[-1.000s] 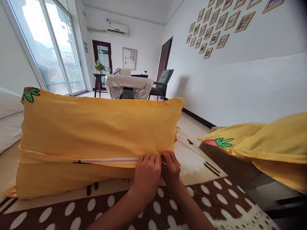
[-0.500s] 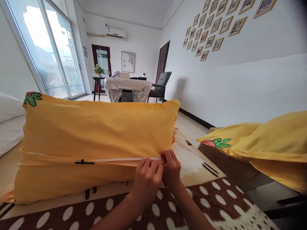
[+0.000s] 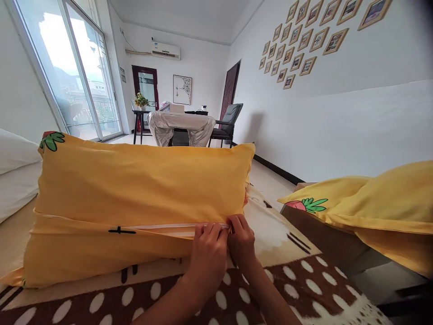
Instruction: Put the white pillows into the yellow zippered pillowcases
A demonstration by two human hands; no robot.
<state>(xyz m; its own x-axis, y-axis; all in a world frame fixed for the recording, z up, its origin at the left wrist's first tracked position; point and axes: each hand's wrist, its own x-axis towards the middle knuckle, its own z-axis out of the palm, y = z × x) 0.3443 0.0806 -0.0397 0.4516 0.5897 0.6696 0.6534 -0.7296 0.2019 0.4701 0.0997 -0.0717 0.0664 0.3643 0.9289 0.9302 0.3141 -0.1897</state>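
Observation:
A plump yellow pillow (image 3: 142, 180) stands on its long side in front of me, a green-leaf print at its upper left corner. Along its lower part runs a white zipper (image 3: 176, 225) in the pillowcase, with the fabric below it gaping a little. My left hand (image 3: 210, 250) is closed on the pillowcase edge at the zipper's right end. Pressed close beside it, my right hand (image 3: 242, 239) pinches the corner of the same opening. The fingertips of both hands hide what exactly lies between them, perhaps the zipper's end.
Beneath lies a brown blanket with white spots (image 3: 219, 299) and a cream patterned sheet (image 3: 270, 239). Another yellow pillow (image 3: 379, 198) rests at the right, over a brown surface. White bedding (image 3: 16, 171) is at the left. Farther off stand a covered table (image 3: 181, 121) and a black chair (image 3: 230, 121).
The view has shifted slightly. My left hand has turned a little and drawn closer to my right hand at the zipper's end; both keep their grip.

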